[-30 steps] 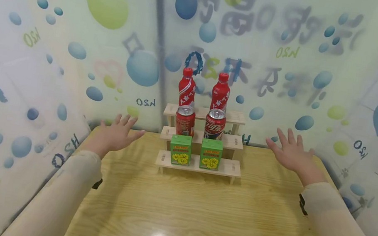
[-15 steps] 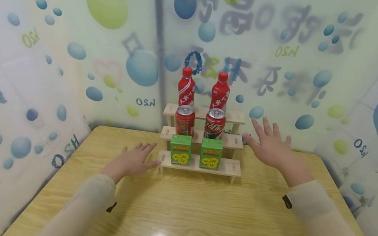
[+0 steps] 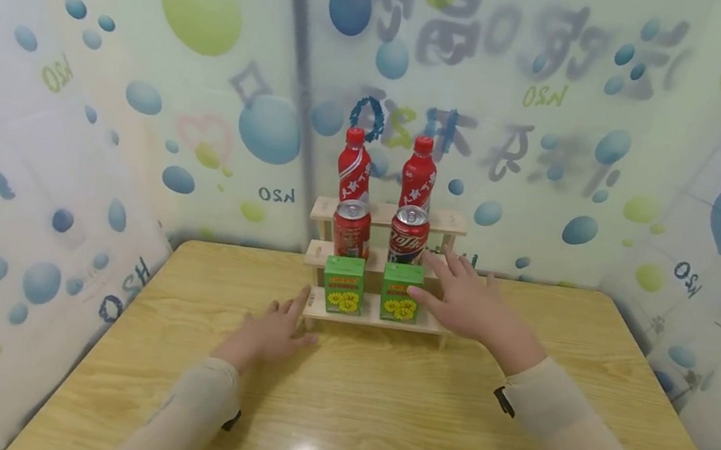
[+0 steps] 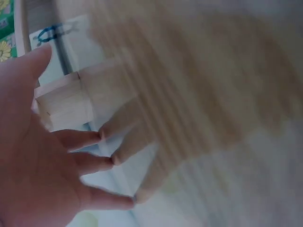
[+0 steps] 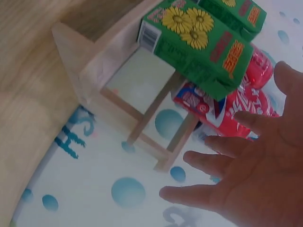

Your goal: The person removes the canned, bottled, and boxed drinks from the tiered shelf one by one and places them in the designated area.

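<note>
Beside the shelf [image 3: 376, 262], left grip [image 3: 269, 335] wide; right grip [image 3: 468, 302], also wide, could brush and topple right carton [image 3: 394, 306].

Printed sheets [image 3: 395, 30] around a wooden table [image 3: 399, 417] form a booth.

2 boxes [image 3: 343, 288] in front on rack [image 3: 370, 309], cans [image 3: 351, 231] behind, btls [image 3: 418, 180] at back, rack on tbl [image 3: 364, 411]

The left hand [image 3: 268, 336] and right hand [image 3: 468, 302] have moved inward, close to the wooden shelf [image 3: 371, 308].
</note>
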A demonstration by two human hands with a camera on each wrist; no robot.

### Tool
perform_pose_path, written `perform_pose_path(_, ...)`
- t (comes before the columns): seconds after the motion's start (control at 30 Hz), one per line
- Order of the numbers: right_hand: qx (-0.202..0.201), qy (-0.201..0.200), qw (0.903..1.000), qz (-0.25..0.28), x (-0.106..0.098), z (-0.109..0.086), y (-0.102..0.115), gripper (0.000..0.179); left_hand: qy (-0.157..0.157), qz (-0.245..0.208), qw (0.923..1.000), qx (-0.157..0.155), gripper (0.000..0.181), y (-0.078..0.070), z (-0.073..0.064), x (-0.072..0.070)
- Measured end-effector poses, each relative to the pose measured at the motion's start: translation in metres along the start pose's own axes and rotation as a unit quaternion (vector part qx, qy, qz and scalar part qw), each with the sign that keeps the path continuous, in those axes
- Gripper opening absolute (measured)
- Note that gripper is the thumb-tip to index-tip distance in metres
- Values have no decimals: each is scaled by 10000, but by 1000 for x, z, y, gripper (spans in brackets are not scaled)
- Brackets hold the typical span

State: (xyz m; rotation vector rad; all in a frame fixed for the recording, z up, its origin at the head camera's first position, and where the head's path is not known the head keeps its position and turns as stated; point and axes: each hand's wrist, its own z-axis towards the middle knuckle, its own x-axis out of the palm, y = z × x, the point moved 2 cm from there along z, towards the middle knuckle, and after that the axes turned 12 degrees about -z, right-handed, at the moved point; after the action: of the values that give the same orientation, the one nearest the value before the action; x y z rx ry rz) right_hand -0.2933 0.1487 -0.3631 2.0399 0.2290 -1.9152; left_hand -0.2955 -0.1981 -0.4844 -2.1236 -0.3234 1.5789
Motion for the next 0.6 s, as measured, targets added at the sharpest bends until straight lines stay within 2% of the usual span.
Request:
perform_pose_path(0.13, -156, -52, 9999, -45, 10, 3, 11, 82, 53, -165, 9998, 4, 112, 1, -2, 4)
perform_pose_path(0.3, -392, -190, 9990, -90, 17, 9, 19, 82, 115, -157, 9998, 64, 126, 1, -2, 4)
perform_pose_path(0.6, -162, -605, 9964, 565, 29, 22, 18, 66, 136, -116, 9998, -23, 124, 3, -2, 3)
